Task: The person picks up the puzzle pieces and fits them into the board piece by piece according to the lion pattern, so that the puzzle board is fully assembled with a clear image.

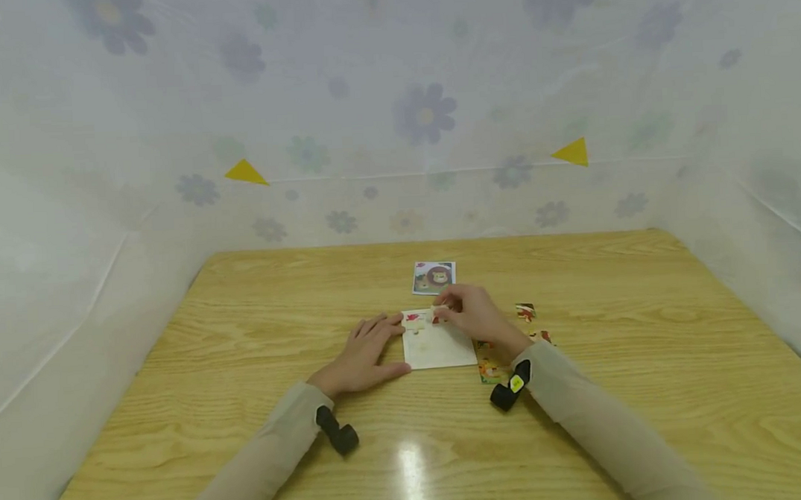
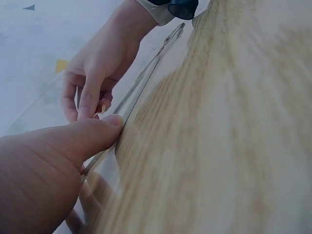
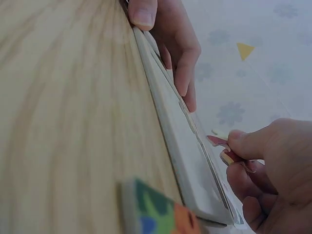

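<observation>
A white puzzle board [image 1: 441, 353] lies on the table with a joined puzzle piece [image 1: 413, 320] in its far left corner. My left hand [image 1: 363, 356] rests at the board's left side, fingers fairly straight and spread. Its thumb [image 2: 100, 132] touches the near corner of the edge. Over the far part of the board, my right hand [image 1: 476, 314] pinches a red and dark puzzle piece [image 3: 234, 157] between thumb and fingers. In the left wrist view that piece is mostly hidden behind the fingers.
Beyond the board lies a square picture card [image 1: 435, 277]. To the right are loose puzzle pieces [image 1: 525, 312], with more pieces [image 1: 489, 372] beside the board, partly under the right wrist. Flower-patterned white sheeting [image 1: 395, 116] stands behind the table and along both sides.
</observation>
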A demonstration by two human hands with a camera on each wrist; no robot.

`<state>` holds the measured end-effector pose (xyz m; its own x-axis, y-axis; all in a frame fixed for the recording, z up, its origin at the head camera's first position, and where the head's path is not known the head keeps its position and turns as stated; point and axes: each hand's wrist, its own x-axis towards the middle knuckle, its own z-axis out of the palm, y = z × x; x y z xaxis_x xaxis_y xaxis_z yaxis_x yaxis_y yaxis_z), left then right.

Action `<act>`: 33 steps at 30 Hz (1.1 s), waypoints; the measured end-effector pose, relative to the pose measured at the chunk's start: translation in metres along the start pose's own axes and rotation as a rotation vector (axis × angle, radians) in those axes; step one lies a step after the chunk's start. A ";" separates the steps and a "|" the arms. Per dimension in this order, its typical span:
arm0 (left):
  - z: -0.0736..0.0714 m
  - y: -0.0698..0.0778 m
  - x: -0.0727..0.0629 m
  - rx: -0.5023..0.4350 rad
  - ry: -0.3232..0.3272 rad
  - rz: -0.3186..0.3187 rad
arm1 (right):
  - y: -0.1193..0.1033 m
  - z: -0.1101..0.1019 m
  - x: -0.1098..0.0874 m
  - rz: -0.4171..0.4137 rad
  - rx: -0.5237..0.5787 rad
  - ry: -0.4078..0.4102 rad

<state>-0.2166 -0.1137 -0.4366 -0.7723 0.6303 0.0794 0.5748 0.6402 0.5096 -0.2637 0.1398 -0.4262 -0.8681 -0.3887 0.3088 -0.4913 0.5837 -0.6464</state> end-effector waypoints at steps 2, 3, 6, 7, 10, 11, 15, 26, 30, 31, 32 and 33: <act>-0.001 0.002 0.000 -0.005 0.005 0.004 | -0.001 0.004 0.002 0.002 -0.015 -0.007; -0.001 0.002 0.000 -0.007 0.004 0.004 | -0.001 0.006 0.003 0.005 -0.023 -0.012; -0.003 0.005 -0.001 -0.009 -0.004 -0.002 | -0.001 0.010 0.005 0.022 -0.049 -0.019; -0.003 0.005 -0.001 -0.011 -0.007 -0.002 | -0.001 0.011 0.006 0.033 -0.056 -0.018; -0.003 0.004 -0.001 -0.009 -0.014 -0.006 | -0.006 0.012 0.008 0.087 -0.081 -0.025; -0.003 0.004 0.000 -0.008 -0.014 -0.005 | -0.008 0.012 0.009 0.104 -0.090 -0.030; -0.002 0.001 0.000 0.000 -0.012 -0.001 | -0.015 0.012 0.013 0.140 -0.121 -0.053; -0.003 -0.002 0.001 0.000 -0.011 -0.005 | -0.005 0.012 0.014 0.052 -0.068 -0.025; -0.002 -0.002 0.001 0.005 -0.018 -0.007 | -0.001 0.008 0.011 0.086 -0.049 -0.035; -0.002 -0.002 0.001 0.004 -0.016 -0.004 | 0.000 0.006 0.010 0.099 -0.049 -0.037; -0.002 -0.002 0.001 0.005 -0.012 -0.002 | 0.000 0.004 0.009 0.105 -0.053 -0.035; -0.002 -0.002 0.001 0.007 -0.012 -0.004 | 0.001 0.002 0.007 0.106 -0.053 -0.033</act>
<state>-0.2192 -0.1148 -0.4361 -0.7713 0.6330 0.0666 0.5735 0.6458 0.5041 -0.2704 0.1368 -0.4261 -0.9129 -0.3455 0.2173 -0.4009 0.6593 -0.6361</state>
